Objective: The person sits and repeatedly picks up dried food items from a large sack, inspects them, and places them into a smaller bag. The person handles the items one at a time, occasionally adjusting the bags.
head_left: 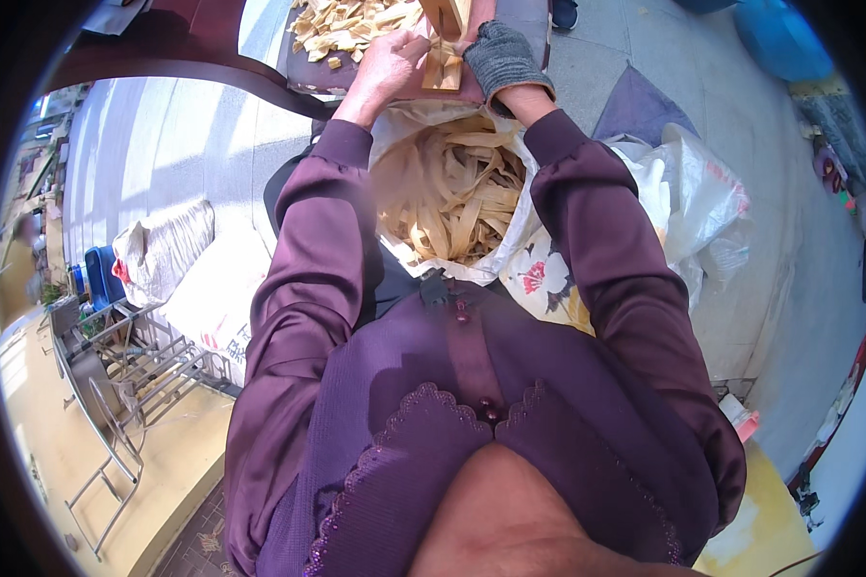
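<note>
At the top, a wooden device (443, 71) with an upright part stands at the near edge of a dark red padded seat or stool (308, 69). My bare left hand (392, 65) is closed in a pinch at its left side; whatever lies between the fingertips is too small to make out. My right hand (506, 60), in a grey knit glove, is curled against the right side, and its grip is hidden. Short pale yellow cut pieces (346, 27) lie heaped beyond my left hand. Below both hands, an open white sack (498, 264) holds long, flat, dried tan strips (457, 197).
A dark red curved wooden rail (178, 72) runs along the upper left. White sacks (216, 279) and a metal frame rack (115, 385) stand on my left. To my right lie plastic bags (707, 207) and a purple cloth (638, 104); a blue round object (781, 40) is farther off.
</note>
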`<state>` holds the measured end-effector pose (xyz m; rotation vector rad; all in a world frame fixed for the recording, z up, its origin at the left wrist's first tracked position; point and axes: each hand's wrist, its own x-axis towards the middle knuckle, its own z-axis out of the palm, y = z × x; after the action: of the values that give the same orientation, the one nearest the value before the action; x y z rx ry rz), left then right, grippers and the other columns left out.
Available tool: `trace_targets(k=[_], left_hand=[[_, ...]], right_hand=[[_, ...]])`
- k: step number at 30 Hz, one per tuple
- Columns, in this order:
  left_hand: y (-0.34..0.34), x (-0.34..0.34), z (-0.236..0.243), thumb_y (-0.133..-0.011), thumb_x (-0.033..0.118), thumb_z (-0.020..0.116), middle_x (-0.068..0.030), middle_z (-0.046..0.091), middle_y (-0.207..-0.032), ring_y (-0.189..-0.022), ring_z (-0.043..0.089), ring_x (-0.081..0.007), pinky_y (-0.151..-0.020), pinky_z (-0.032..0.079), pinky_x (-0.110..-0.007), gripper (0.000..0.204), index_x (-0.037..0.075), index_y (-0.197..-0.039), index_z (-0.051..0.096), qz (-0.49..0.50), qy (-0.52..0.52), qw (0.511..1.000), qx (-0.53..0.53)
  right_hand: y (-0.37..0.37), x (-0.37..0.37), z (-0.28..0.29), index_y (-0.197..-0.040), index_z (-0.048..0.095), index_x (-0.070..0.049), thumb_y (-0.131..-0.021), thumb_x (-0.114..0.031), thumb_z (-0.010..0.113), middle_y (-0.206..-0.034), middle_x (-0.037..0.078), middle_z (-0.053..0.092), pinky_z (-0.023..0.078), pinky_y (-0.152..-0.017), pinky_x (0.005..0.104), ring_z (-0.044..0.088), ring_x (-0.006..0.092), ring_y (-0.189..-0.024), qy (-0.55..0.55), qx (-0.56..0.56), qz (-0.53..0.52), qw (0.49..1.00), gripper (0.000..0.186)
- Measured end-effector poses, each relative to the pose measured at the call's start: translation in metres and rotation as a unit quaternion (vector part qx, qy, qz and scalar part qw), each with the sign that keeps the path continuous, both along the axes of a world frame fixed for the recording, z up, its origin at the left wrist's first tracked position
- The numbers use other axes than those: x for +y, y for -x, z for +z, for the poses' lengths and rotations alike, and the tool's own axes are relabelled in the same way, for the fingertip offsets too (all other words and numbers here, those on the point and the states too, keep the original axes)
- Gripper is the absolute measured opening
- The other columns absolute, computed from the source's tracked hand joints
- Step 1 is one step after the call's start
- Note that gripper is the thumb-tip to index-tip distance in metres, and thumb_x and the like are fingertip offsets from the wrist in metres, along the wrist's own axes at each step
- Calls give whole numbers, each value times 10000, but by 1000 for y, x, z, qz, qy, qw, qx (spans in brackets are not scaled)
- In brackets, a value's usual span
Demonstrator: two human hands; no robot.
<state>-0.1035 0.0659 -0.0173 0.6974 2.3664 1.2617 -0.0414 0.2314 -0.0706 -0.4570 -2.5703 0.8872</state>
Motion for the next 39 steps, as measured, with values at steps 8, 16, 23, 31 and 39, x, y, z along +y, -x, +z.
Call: trace_targets(k=[8, 16, 23, 31, 39], left_hand=[[-66, -54, -13, -826, 262, 613, -134, 645, -945, -975, 572, -302, -866, 442, -372, 318, 40, -1054, 631, -10, 51, 928, 368], [-131, -53, -4, -957, 354, 483, -6, 635, -950, -881, 616, -108, -911, 464, -379, 348, 49, -1115, 539, 27, -426, 681, -595], [-140, -37, 8, -984, 172, 427, -34, 599, -975, -832, 599, -103, -838, 492, -276, 264, 69, -1204, 530, 194, -380, 748, -509], [-114, -55, -21, -886, 95, 460, -25, 559, -928, -806, 517, -141, -753, 447, -338, 200, 49, -1031, 589, -39, -327, 756, -565], [-114, -43, 22, -835, -1, 548, -92, 571, -827, -849, 584, -233, -734, 481, -320, 137, 40, -941, 625, 36, -111, 890, 442]], right_hand=[[-64, -14, 38, -1085, 626, -75, -879, -164, 584, -743, 75, 615, 461, -592, 312, 597, 227, -664, 23, 4, 62, 998, 228], [-117, -73, 51, -1013, 644, -100, -870, -242, 593, -947, 63, 627, 487, -752, 352, 605, 268, -880, 1, 200, 313, 928, 208], [-111, -72, 55, -985, 630, -72, -914, -245, 562, -841, 72, 648, 499, -689, 288, 633, 174, -763, 315, 41, 280, 906, 199], [-100, -53, 32, -1030, 605, -62, -924, -203, 548, -883, 95, 611, 499, -692, 300, 619, 188, -788, 19, 250, 237, 939, 185], [-94, -64, 36, -913, 571, -35, -942, -265, 504, -699, 50, 517, 419, -525, 250, 501, 99, -546, 621, 5, 229, 750, 241]])
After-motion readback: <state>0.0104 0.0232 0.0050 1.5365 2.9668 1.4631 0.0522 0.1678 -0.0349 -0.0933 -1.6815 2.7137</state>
